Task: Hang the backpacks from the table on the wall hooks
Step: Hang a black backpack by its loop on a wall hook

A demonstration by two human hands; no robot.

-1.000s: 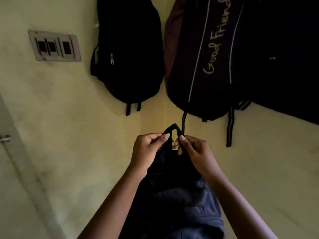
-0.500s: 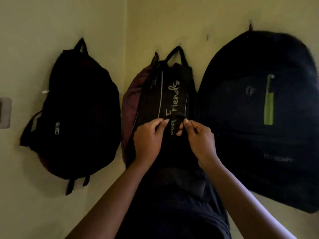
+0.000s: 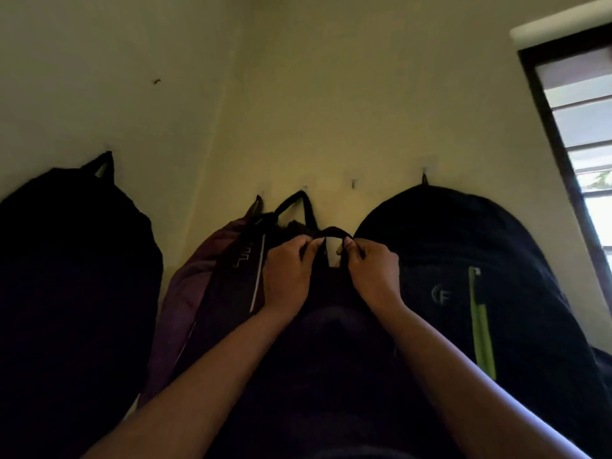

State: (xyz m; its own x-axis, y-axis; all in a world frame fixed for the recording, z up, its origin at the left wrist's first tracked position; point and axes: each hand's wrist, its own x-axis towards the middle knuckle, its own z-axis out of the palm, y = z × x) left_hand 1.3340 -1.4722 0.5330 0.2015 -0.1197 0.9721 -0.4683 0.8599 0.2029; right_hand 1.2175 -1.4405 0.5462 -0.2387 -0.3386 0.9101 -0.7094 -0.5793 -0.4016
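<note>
A dark backpack (image 3: 331, 376) is held up by its top loop (image 3: 332, 230), pinched between the left hand (image 3: 287, 273) and right hand (image 3: 372, 273). Behind, three backpacks hang on the wall; a bare hook (image 3: 353, 183) sits just above the loop.

4 backpacks are showing: 3 are hanging on the wall, namely a black one (image 3: 76, 276), a maroon-and-black one (image 3: 212, 293) and a black one with a green stripe (image 3: 463, 260), and 1 dark one (image 3: 331, 376) is being held. 2 hands are showing, left (image 3: 288, 276) and right (image 3: 371, 273). 1 window (image 3: 583, 144) is showing.
</note>
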